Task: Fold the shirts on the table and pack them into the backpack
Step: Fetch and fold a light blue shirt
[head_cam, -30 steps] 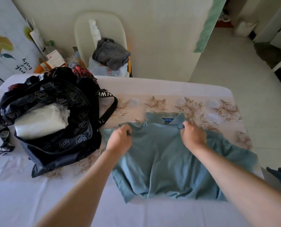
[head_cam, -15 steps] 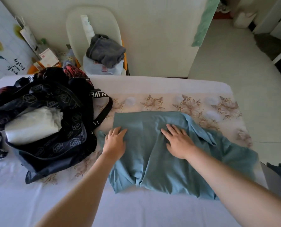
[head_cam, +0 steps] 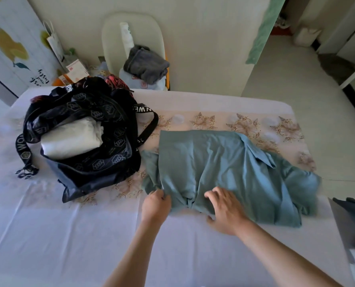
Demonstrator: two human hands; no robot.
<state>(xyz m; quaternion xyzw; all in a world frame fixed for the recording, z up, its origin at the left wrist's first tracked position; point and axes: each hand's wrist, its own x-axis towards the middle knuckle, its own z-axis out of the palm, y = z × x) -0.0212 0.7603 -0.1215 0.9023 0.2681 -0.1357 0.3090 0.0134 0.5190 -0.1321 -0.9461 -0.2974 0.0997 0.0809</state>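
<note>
The left hand [head_cam: 156, 206] has its fingers curled tight round the near left corner of the shirt [head_cam: 214, 162], a fold of cloth bunched in its grasp, while the right hand [head_cam: 226, 212] lies on the near hem with its fingers spread and fairly straight, holding nothing, the thumb down on the table [head_cam: 89, 235] just below the fabric. The shirt is a dusty teal and lies on the right half of the table, across the line where the plain white cover meets a floral runner [head_cam: 203, 121]. It is part folded: a smooth panel is laid over the middle with a straight far edge and a straight left edge, and a narrow strip of the layer underneath shows along that left side. Between the two hands the cloth gathers into deep creases that run towards the near hem. On the right a crisp-edged flap [head_cam: 255, 152] lies slantwise over the panel, and past it the rest of the shirt spreads out rumpled towards the table's right edge. The backpack [head_cam: 89, 158], black with a pale hexagon print, sits open on the left of the table, just beside the shirt, with a white folded bundle [head_cam: 71, 139] inside it and a lettered strap [head_cam: 149, 125] looping out towards the shirt. Behind the table stands a pale chair [head_cam: 114, 38] with a grey cloth [head_cam: 145, 63] heaped on it.
</note>
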